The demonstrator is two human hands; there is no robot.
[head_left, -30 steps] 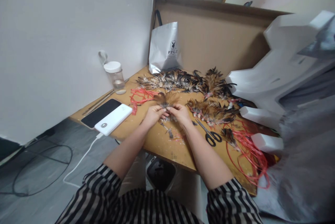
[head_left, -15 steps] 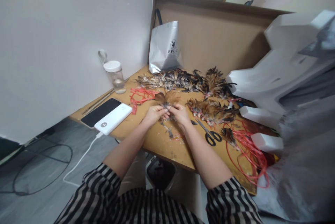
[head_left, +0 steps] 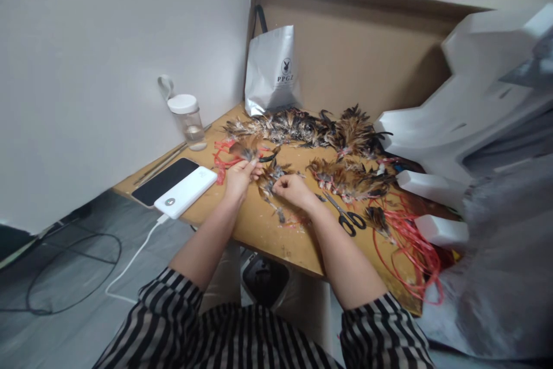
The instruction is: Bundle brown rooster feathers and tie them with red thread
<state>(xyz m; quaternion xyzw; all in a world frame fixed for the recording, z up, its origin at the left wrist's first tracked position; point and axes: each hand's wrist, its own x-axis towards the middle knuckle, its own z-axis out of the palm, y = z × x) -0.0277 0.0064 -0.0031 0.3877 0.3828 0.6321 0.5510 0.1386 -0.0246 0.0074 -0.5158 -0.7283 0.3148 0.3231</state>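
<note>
My left hand (head_left: pixel 240 178) pinches a small bunch of brown feathers (head_left: pixel 247 149), which fans out above the fingertips. To its right, my right hand (head_left: pixel 292 189) is curled with its fingers together at a loose pile of dark and brown feathers (head_left: pixel 273 173) on the table; whether a feather is between those fingertips is hidden. Behind both hands stretches a long row of brown and black feather bunches (head_left: pixel 294 129). A second group of feather bunches (head_left: pixel 349 179) lies to the right, close to black-handled scissors (head_left: pixel 348 219). Red plastic strips (head_left: pixel 222 156) lie just beyond my left hand.
A lidded bottle (head_left: pixel 190 121), a phone (head_left: pixel 166 182) and a white power bank (head_left: pixel 185 191) with a cable occupy the table's left side. A silver bag (head_left: pixel 272 72) stands at the back. White foam pieces (head_left: pixel 438 234) and tangled red strips (head_left: pixel 415 248) border the right.
My hands, together at the feather bunch before, have moved apart. The left has carried the bunch leftward, while the right has moved slightly right and down to the loose feathers.
</note>
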